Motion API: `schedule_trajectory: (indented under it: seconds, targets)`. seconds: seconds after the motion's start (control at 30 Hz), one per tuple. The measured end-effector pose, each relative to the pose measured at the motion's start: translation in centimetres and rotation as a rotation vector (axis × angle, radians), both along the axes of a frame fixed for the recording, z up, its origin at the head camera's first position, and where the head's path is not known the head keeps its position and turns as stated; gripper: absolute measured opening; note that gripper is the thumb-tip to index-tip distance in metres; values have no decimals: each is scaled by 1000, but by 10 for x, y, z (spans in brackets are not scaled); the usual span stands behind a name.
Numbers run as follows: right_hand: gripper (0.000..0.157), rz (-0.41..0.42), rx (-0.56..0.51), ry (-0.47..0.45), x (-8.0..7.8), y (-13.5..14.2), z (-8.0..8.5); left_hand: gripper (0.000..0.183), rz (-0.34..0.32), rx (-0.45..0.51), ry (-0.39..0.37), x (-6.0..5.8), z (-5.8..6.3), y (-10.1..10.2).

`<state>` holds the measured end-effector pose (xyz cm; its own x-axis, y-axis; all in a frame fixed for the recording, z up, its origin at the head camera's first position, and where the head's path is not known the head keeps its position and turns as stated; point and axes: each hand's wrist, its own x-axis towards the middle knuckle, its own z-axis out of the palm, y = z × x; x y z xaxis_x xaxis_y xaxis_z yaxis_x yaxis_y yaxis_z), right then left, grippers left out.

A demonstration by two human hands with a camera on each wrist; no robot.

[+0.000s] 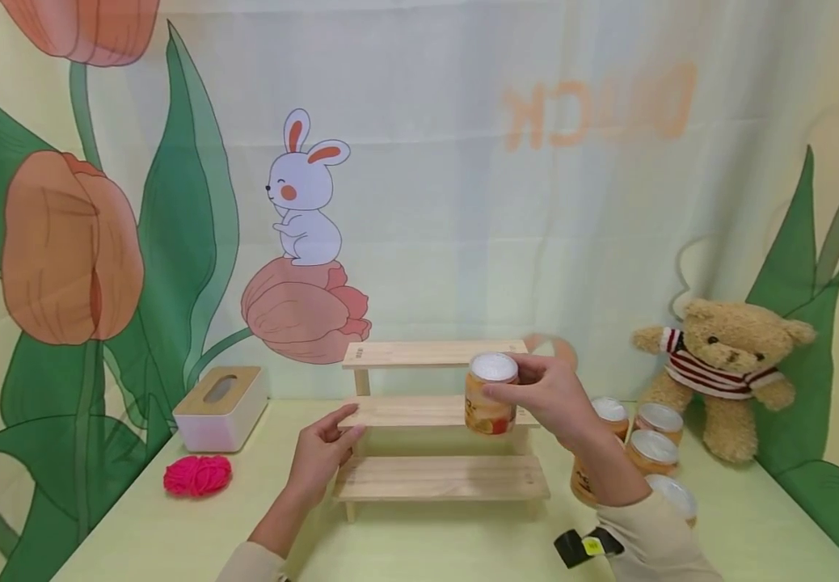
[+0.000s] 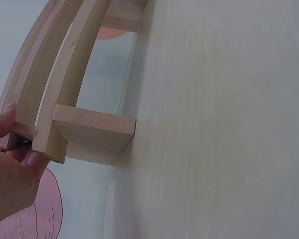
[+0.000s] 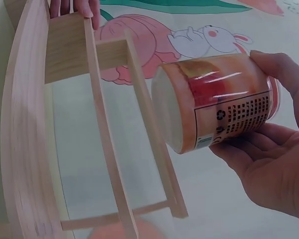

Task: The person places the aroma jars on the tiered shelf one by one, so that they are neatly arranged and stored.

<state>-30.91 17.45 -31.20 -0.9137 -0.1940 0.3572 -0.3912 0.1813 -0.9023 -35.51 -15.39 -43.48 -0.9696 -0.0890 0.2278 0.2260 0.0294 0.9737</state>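
My right hand [image 1: 546,396] grips an orange-labelled can [image 1: 491,404] with a pale lid, thumb on one side and fingers on the other. The can is upright, in front of the right part of a three-tier wooden shelf [image 1: 441,478]. In the right wrist view the label of the can [image 3: 224,102] shows a printed text panel and a red picture. With my left hand [image 1: 318,453] I hold the left end of the shelf's middle tier. The left wrist view has the thumb on top of the wood [image 2: 65,89] and the fingers under it.
Several similar cans [image 1: 654,451] stand right of the shelf, partly behind my right forearm. A teddy bear [image 1: 728,356] sits at the back right. To the left are a tissue box [image 1: 219,408] and a pink yarn bundle [image 1: 198,476]. A printed curtain [image 1: 427,202] hangs behind.
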Motion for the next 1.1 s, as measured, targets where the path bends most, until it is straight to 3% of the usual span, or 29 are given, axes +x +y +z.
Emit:
schedule_trajectory:
  seconds: [0.33,0.57,0.83,1.1]
  targets:
    - [43,67,-24,42,-33,-38,2,40,2,14,-5,1,1,-3]
    - [44,65,-34,23,-45,-61,17,44,-28,36,18,0,0,-1]
    - [43,2,-90,27,-74,-88,21,41,-27,52,13,-2,0,-2]
    - [44,-66,-67,31,-95,-112,22,42,-43,59,21,-1,0,-3]
